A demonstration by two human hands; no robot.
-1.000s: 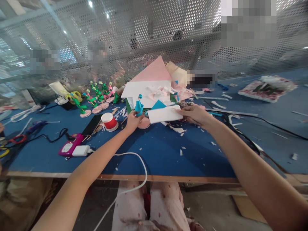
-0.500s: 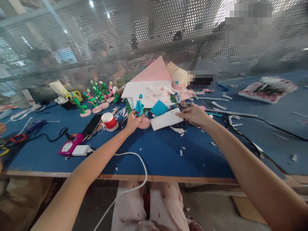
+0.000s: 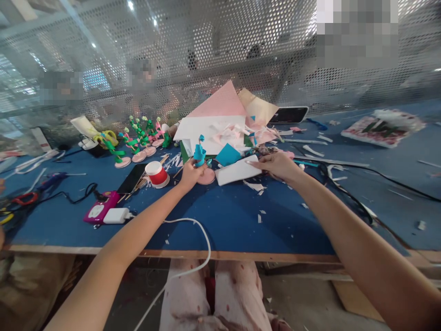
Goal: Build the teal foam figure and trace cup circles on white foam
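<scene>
My left hand is closed round the lower part of a small blue paper figure, which stands upright with a pink round base beside the fingers. My right hand pinches the right end of a flat white card, held at a slight slant just above the table. Behind that card lies a square of blue paper. Large pink and white sheets lean at the back, with curled paper scraps in front of them.
Left of my hand stand a red and white paper cup, a dark phone and a magenta power socket. Several green and pink paper figures stand farther back. A white cable hangs over the table edge; black cables lie right.
The white card has tilted very slightly in my right hand. My left hand and the blue paper figure have stayed in place.
</scene>
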